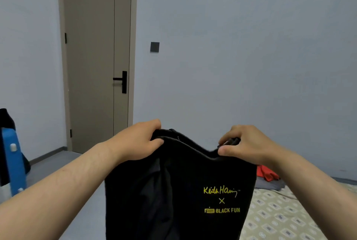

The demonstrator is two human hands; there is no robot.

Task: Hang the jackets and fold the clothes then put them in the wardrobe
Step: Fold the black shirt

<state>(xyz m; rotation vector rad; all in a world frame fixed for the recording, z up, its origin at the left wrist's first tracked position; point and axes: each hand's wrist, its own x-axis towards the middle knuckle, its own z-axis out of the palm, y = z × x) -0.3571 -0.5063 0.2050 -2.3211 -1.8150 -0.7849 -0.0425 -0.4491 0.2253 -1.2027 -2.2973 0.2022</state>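
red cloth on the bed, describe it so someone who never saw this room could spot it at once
Start at the bed with the patterned sheet, lower right. At its far end, just right of the held black garment, lies a crumpled red cloth next to a grey cloth. It is the only bright red thing there.

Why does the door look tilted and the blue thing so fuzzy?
Head view: the wide lens makes the door lean near the edge; the blue thing at the head view's left side is blurry, maybe from movement; the yellow letters on the black shirt read clearly; light is soft, no glare.
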